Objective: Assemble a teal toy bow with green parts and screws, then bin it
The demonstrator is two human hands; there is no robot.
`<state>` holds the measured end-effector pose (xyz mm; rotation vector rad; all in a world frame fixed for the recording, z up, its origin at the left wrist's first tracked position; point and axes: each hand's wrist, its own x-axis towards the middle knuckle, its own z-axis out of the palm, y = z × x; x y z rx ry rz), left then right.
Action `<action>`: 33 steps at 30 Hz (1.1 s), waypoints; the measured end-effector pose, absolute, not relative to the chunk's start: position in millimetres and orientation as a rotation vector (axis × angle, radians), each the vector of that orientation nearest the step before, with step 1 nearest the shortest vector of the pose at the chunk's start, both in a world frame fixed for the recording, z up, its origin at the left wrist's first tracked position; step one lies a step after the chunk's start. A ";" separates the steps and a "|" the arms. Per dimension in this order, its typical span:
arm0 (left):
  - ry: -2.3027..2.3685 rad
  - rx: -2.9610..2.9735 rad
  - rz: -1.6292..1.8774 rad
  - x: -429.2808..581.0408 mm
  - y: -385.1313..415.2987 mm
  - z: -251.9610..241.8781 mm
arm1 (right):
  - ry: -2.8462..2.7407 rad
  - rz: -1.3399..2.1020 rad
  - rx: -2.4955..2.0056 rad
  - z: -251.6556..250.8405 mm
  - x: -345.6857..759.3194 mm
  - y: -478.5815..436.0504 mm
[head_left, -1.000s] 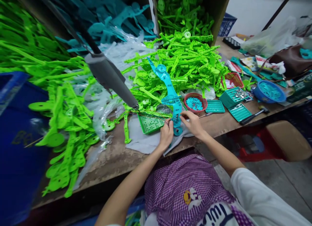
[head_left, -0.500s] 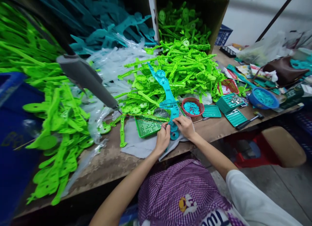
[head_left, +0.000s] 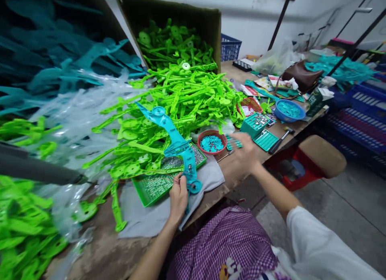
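Note:
A long blue plastic part (head_left: 177, 140) with round discs at its ends lies slanting over the bench. My left hand (head_left: 179, 196) is closed on its lower edge, with thin reddish wires between the fingertips. Over the bench to the right, my right hand (head_left: 245, 153) is smeared by motion, and its fingers cannot be made out. It overlaps a teal slotted tray (head_left: 230, 142) and is near a red basket (head_left: 212, 131) of small blue pieces. Under the blue part are a green perforated tray (head_left: 153, 187) with small metal bits and a grey cloth (head_left: 208, 175).
A heap of green plastic parts (head_left: 177, 95) fills the back. A grey power tool (head_left: 42, 163) hangs at the left. To the right are a teal box of metal pieces (head_left: 255, 125), a hammer (head_left: 280, 141), a blue bowl (head_left: 289, 111) and a red stool (head_left: 286, 167).
My right hand has left the blue part and moved right, towards the teal tray. My left hand stays on the part. The whole view has turned to the right.

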<state>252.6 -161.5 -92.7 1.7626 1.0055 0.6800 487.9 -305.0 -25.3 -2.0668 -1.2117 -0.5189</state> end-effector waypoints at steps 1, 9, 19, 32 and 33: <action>1.002 1.760 0.683 252.7 -161.5 -92.1 | -1.060 -0.538 -2.150 -12.5 522.5 -311.1; 1.013 1.747 0.703 253.2 -162.0 -92.5 | -0.745 -0.193 -2.843 12.8 658.8 -322.7; 0.982 1.743 0.702 254.4 -166.9 -87.7 | -0.940 -0.352 -2.545 18.7 624.1 -308.0; 0.890 1.765 0.740 252.6 -169.2 -87.9 | -1.541 -0.420 -1.717 -73.2 396.8 -232.1; 0.893 1.764 0.732 252.5 -169.0 -88.9 | -1.538 -0.418 -1.723 -73.9 396.9 -232.6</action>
